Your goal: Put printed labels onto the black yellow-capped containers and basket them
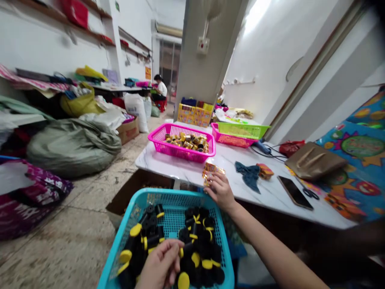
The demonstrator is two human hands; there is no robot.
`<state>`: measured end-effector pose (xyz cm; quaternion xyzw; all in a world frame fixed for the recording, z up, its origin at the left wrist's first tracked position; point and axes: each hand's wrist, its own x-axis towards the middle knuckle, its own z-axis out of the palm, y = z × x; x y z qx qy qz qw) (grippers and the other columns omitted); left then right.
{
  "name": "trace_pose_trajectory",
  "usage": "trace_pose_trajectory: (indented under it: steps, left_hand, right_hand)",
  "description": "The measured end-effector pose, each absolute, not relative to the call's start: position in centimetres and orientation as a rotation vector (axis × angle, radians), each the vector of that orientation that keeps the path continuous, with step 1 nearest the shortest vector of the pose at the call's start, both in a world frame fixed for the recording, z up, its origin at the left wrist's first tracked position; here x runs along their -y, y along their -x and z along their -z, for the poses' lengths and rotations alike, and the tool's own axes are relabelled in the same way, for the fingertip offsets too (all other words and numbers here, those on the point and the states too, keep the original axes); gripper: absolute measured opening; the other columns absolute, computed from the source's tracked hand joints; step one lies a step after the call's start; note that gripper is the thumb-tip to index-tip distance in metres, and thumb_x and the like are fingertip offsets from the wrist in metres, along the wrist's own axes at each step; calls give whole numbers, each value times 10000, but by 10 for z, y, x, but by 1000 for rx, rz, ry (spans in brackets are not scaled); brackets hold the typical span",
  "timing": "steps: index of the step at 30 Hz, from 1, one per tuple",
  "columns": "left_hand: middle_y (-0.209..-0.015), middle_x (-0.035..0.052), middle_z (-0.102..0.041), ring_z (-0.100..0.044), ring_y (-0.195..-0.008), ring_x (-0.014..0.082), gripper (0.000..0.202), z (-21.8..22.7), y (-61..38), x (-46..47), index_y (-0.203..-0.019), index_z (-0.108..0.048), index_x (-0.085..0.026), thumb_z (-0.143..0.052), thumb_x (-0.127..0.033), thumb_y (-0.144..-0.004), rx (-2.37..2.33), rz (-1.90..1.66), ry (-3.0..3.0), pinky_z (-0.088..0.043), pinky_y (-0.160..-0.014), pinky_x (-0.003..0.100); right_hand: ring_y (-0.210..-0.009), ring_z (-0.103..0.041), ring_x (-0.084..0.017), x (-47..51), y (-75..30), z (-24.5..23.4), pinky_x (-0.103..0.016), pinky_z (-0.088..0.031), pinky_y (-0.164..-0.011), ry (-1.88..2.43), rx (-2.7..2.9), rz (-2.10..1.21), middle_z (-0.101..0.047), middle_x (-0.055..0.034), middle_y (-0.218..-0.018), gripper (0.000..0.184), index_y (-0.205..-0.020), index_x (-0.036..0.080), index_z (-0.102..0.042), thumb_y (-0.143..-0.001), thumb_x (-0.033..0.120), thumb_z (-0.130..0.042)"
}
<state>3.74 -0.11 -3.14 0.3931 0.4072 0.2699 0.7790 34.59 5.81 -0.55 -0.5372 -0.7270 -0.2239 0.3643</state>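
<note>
My left hand (164, 261) is over the blue basket (180, 193), thumb and fingers pinched together. A black canister with a yellow cap (189, 248) lies right at its fingertips; whether anything is inside the pinch is hidden. Loose black canisters (152, 241), many with yellow caps, fill both sides of the basket. At the table's front edge, my right hand (221, 190) has its fingers curled over shiny gold printed labels (213, 169), gripping them at the near side.
Gold-wrapped canisters fill a pink basket (180, 154) on the marble-patterned table (228, 158). Behind are a green basket (243, 130) and printed boxes (194, 115). A blue cloth (249, 174), phone (294, 192) and scissors (311, 194) lie right. An open carton (135, 188) stands below. A person (161, 88) sits far back.
</note>
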Motion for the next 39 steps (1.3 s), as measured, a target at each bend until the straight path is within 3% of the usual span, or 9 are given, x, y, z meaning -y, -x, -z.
trace_pose_trajectory:
  steps: [3,7,11,17,20,25,31,36,39]
  left_hand:
    - [-536,-39,-549,-347,-371,29,592,25,-36,5,-879,-660,-152,-784,-672,-627,-894,-578,-795,-180,-382,167]
    - [-561,-41,-553,-365,-395,30,549,12,-34,0,-904,-639,-144,-779,-621,-670,-899,-573,-783,-200,-394,161]
    - [-657,-23,-578,-401,-447,38,504,0,-42,-6,-982,-641,-143,-742,-576,-744,-885,-600,-797,-224,-399,156]
    - [-956,54,-675,-573,-649,97,470,-1,-55,-11,-1120,-611,-167,-752,-456,-778,-918,-728,-963,-461,-555,216]
    - [-896,46,-691,-622,-767,127,321,3,-52,-10,-992,-660,-146,-767,-352,-769,-926,-731,-1051,-504,-693,241]
    - [-743,-9,-631,-503,-533,56,338,10,-45,-8,-950,-658,-123,-770,-382,-763,-912,-660,-914,-399,-498,190]
    - [-650,-28,-615,-479,-483,42,362,17,-44,-5,-859,-646,-117,-809,-405,-714,-897,-608,-740,-365,-465,168]
    - [-668,-3,-650,-534,-550,73,273,14,-37,-5,-806,-688,-126,-785,-372,-736,-946,-669,-906,-421,-518,184]
    - [-722,29,-682,-587,-606,108,223,13,-36,-4,-798,-708,-134,-747,-352,-776,-959,-674,-1064,-473,-561,215]
  right_hand:
    - [-1127,-622,-281,-59,-346,8,-528,-484,-1025,1413,1783,516,-767,-48,-994,23,-837,241,-721,-831,258,-736]
    - [-1096,-626,-276,-53,-338,-4,-542,-491,-1011,1408,1638,457,-759,-53,-966,118,-728,244,-707,-846,232,-706]
    - [-1050,-665,-243,-29,-298,-14,-474,-557,-960,1375,1540,277,-696,-93,-1095,81,-871,228,-736,-883,205,-660]
    - [-885,-718,-199,22,-224,8,-346,-641,-778,1300,1823,111,-682,-122,-1164,246,-1078,216,-726,-862,115,-665]
    - [-940,-725,-231,40,-208,21,-361,-648,-784,1348,1845,122,-707,-131,-1118,243,-1089,211,-718,-871,125,-654]
    - [-895,-733,-226,57,-202,32,-345,-638,-727,1320,1923,160,-731,-114,-1085,331,-1183,246,-680,-876,126,-651]
    - [-771,-709,-196,66,-198,35,-327,-607,-675,1225,2009,242,-754,-56,-939,281,-1116,276,-690,-868,143,-691]
    - [-914,-680,-235,68,-197,22,-383,-597,-754,1389,1697,-203,-705,-104,-1058,424,-1230,238,-644,-836,352,-754]
    - [-749,-658,-178,62,-198,16,-295,-555,-601,1554,1395,-825,-715,-73,-904,295,-1070,196,-694,-893,429,-661]
